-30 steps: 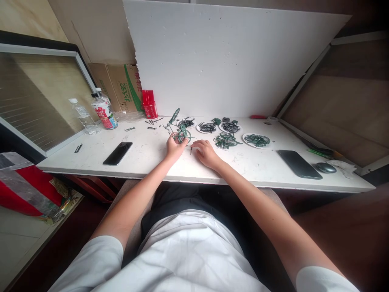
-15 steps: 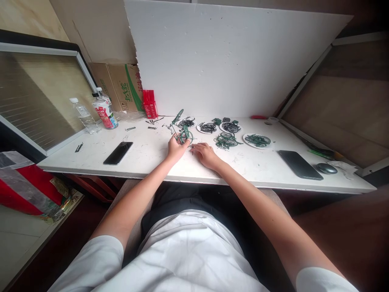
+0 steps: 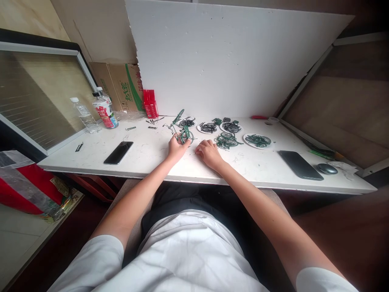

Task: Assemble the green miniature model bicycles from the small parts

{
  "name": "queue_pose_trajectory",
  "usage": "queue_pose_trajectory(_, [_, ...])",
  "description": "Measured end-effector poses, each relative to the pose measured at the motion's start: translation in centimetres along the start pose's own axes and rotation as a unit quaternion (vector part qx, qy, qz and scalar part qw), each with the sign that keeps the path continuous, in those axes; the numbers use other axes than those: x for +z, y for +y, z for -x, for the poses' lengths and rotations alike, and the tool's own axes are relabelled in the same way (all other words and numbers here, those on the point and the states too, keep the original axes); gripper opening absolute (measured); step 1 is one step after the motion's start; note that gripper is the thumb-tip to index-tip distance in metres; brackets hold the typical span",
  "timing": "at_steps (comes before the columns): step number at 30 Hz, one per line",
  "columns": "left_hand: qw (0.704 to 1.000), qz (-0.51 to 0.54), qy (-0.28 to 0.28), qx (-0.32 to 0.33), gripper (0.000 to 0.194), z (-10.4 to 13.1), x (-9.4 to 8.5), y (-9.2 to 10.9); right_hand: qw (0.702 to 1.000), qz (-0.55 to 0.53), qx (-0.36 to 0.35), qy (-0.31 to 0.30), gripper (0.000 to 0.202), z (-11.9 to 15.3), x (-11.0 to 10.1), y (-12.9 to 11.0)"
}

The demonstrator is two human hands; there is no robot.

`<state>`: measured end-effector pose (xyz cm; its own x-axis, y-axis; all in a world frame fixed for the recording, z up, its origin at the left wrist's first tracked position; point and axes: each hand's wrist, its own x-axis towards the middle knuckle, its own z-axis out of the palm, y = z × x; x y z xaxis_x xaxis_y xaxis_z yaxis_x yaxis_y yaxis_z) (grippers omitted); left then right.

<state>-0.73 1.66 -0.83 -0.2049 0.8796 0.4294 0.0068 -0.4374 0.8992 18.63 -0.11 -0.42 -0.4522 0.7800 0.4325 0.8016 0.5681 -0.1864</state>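
Observation:
A small green model bicycle, partly assembled with a wheel on it, is held upright in my left hand above the white table. My right hand rests low at the table top just to the right, its fingers bent together around something small and thin that I cannot make out. Beyond my hands, green bicycle parts lie in a pile. White plates hold dark wheels and parts, and one plate at the right holds green parts.
A black phone lies at the left, a larger dark phone and a mouse at the right. Bottles, a red box and a carton stand at the back left. The table's front edge is near my forearms.
My right hand has moved slightly to the right, away from my left hand, and its fingers have drawn in. My left hand still holds the model bicycle in nearly the same place.

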Motion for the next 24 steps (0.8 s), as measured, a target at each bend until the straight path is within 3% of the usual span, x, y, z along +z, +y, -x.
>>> queue_pose_trajectory(6, [1.0,-0.001,0.0,-0.003,0.042,-0.01,0.0,0.01,0.998,-0.059,0.024,0.007,0.023,0.05,0.04,-0.1])
queue_pose_trajectory(12, [0.999,-0.018,0.023,-0.022,0.037,-0.2,-0.26,-0.3,0.977,-0.139,0.085,0.139,0.017,-0.24,-0.07,-0.05])
queue_pose_trajectory(18, [0.994,-0.095,0.051,0.004,0.035,-0.07,-0.42,-0.25,0.94,-0.241,0.069,0.233,0.02,-0.41,-0.39,0.24])
queue_pose_trajectory(24, [0.989,-0.14,0.04,0.027,0.034,0.41,-0.36,0.39,0.931,-0.269,0.038,0.244,0.021,-0.23,-0.77,-0.19])
